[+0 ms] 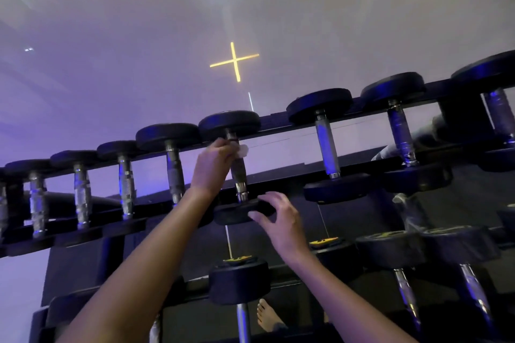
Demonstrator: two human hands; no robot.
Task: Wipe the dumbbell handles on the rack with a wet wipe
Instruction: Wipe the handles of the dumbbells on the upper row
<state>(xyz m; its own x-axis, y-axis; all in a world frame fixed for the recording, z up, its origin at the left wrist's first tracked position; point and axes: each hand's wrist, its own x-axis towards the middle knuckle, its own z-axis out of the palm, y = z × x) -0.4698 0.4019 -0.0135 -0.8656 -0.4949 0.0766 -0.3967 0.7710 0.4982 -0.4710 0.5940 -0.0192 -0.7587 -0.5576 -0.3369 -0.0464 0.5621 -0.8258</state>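
- The left hand (214, 164) had its grip closed on a white wet wipe (243, 151), holding it against the upper end of a dumbbell handle (239, 172).
- The right hand (281, 220) kept an open grip, fingers spread, its fingertips touching that dumbbell's near black head (231, 214).
- The handle belonged to a dumbbell in the top row of the black rack (274, 120), with others on both sides.
- A lower-tier dumbbell (239, 281) sat beneath, and a bare foot (267, 315) showed on the floor.
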